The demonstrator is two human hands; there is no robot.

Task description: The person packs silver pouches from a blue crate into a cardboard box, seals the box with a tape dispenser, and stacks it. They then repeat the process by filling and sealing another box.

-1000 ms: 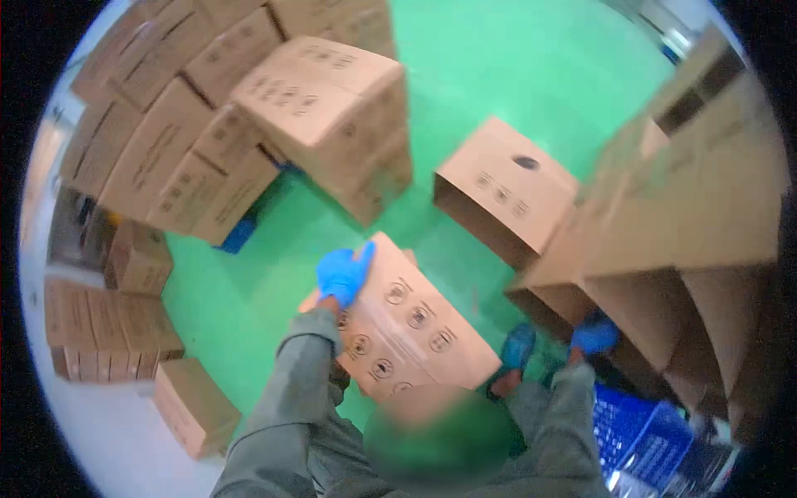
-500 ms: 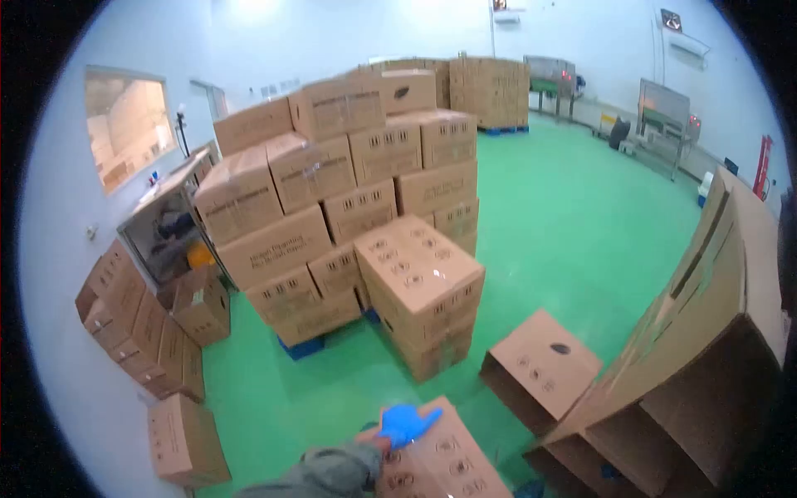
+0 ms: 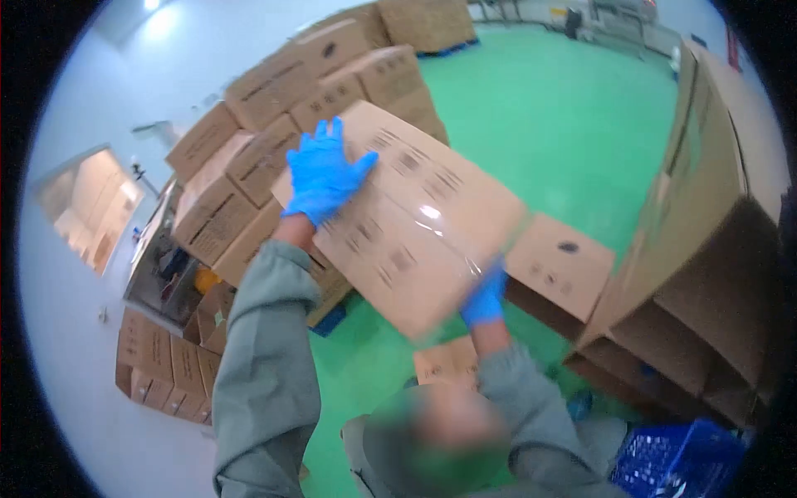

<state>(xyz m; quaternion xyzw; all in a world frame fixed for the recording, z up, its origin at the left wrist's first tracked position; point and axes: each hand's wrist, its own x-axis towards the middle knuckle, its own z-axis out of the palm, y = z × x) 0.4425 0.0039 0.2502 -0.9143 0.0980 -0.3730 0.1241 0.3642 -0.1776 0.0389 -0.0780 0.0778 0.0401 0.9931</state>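
A taped cardboard box (image 3: 423,216) with dark printed marks is tilted in front of me, smeared by motion. My left hand (image 3: 325,174), in a blue glove, lies flat on its far left part with the fingers spread. At the near right edge, my right hand (image 3: 486,299), also blue-gloved, grips the box; its fingers are partly hidden and blurred. Green floor shows past the lower corner. Below that corner, a smaller-looking piece of another carton (image 3: 444,361) is visible.
Stacked cartons (image 3: 274,87) stand behind the box on the left. An open carton (image 3: 560,261) lies to the right, beside large open cardboard sheets (image 3: 681,274). A blue crate (image 3: 681,456) is at the lower right. More cartons (image 3: 170,365) line the left wall.
My view has tipped downward and rolled. My left hand has moved up and left, and my right hand has come into view. A box now fills the middle, in front of the stack.
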